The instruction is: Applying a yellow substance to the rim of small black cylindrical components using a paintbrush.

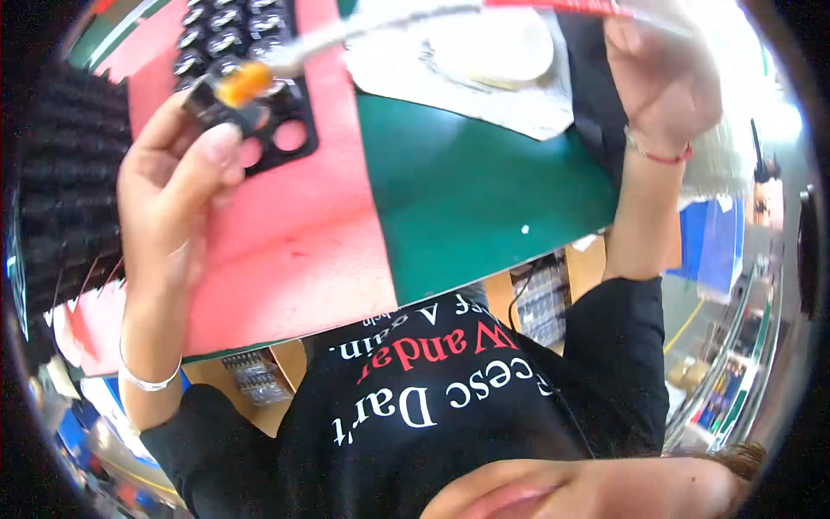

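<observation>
My left hand (177, 182) is closed on a small dark part (207, 102), pinched between thumb and fingers. An orange blob-like piece (245, 84) shows right at that part; motion blur hides whether it is joined to it. From the upper right, a long red-and-white stick-like tool (380, 33) reaches across, its pale end close to the orange piece. My right hand (661, 82) grips its red end near the top edge, fingers partly blurred. Just beyond my left hand lies a black tray (303, 143) with round holes, several filled with glossy dark round parts (226, 39).
A pink mat (294, 251) covers the left of the green table (484, 190). A white round item (497, 48) rests on a white sheet (527, 121) at the far middle. Stacked black trays (69, 182) stand at the left. A blue bin (713, 242) sits at the right.
</observation>
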{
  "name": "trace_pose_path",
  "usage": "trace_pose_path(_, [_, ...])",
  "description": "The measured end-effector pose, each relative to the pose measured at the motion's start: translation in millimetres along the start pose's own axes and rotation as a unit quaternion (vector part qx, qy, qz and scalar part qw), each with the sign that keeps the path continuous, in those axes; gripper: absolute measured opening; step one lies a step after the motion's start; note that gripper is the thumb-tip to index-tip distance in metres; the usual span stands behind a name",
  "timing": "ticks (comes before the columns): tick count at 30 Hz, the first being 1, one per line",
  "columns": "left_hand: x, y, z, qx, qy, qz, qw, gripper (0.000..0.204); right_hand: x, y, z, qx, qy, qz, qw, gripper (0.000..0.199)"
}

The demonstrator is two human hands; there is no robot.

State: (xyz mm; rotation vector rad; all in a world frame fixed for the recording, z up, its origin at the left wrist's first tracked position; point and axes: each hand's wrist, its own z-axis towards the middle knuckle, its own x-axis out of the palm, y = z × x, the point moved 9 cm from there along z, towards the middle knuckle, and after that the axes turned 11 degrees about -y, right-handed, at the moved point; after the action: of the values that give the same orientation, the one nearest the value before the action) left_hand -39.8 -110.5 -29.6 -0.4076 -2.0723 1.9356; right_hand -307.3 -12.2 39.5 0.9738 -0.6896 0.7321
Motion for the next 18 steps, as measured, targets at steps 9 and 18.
trace_pose_path(9, [4, -2, 2, 0.030, 0.029, 0.020, 0.999, 0.037, 16, 12, -6, -0.042, 0.047, -0.390, 0.919, 0.025])
trace_pose_path(18, [15, -10, 1, 0.011, 0.058, -0.016, 0.998, 0.018, 32, 7, -5, -0.075, 0.109, -0.405, 0.905, 0.024])
